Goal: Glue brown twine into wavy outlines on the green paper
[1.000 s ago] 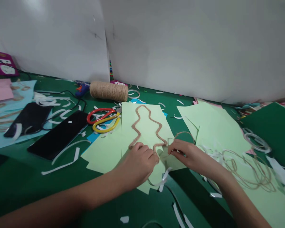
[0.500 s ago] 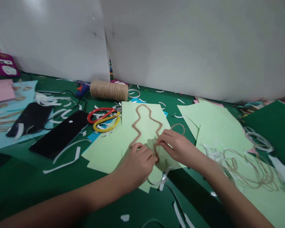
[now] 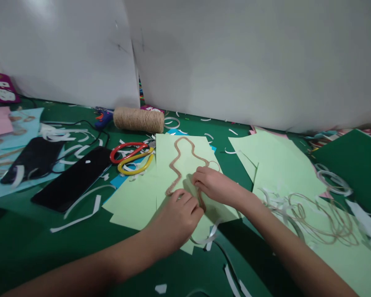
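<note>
Brown jute twine (image 3: pixel 172 165) lies in a wavy outline on a light green sheet of paper (image 3: pixel 185 159), two strands side by side along much of it. My left hand (image 3: pixel 177 216) rests over the lower part of the outline, its fingers curled and closed on the twine at the bottom right. Above it, my right hand (image 3: pixel 218 185) pinches the twine on the outline's right side, fingertips pressed together near the paper. A thin loose loop of twine shows just past the right fingers. The part of the outline beneath both hands is hidden.
Scissors (image 3: pixel 136 157) with red and yellow handles lie left of the sheet, before a twine spool (image 3: pixel 139 120). Further left are a glue gun (image 3: pixel 104 117) and two black phones. Tangled twine (image 3: pixel 324 218) and green sheets lie at right. White paper strips are scattered around.
My right hand has moved left and slightly up along the twine, and the loose loop beyond it has shrunk. My left hand stays at the bottom of the outline.
</note>
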Demonstrator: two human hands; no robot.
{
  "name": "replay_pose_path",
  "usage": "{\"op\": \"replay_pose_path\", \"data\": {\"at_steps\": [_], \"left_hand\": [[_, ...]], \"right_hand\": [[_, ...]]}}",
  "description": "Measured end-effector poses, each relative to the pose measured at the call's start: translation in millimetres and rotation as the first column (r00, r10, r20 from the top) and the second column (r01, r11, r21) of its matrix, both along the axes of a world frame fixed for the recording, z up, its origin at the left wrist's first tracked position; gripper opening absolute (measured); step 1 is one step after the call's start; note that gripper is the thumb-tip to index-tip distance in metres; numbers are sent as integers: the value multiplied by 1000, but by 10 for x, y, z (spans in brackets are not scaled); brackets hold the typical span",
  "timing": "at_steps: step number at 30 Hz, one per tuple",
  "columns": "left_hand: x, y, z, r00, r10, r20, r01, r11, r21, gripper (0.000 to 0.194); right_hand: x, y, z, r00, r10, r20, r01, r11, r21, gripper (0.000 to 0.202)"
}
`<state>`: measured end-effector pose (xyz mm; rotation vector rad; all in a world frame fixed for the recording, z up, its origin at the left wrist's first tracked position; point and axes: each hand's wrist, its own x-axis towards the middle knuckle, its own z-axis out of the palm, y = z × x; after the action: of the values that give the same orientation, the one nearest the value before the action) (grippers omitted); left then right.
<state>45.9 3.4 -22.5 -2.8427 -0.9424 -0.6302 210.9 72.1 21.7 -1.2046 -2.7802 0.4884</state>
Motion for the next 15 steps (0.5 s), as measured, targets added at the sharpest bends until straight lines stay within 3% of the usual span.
{"op": "replay_pose_path", "data": {"at_steps": [6, 11, 15], "left_hand": [[-1, -1, 7, 1000, 10, -3, -10, 1000, -26, 19], [9, 10, 35, 998, -2, -58, 5, 998, 58, 20], [17, -2, 82, 996, -14, -91, 25, 993, 112, 21]], "right_hand": [[40, -10, -120, 1000, 6, -24, -5, 999, 42, 21], [29, -51, -111, 998, -61, -9, 61, 996, 71, 14], [31, -62, -115, 994, -92, 52, 75, 958, 277, 16]]}}
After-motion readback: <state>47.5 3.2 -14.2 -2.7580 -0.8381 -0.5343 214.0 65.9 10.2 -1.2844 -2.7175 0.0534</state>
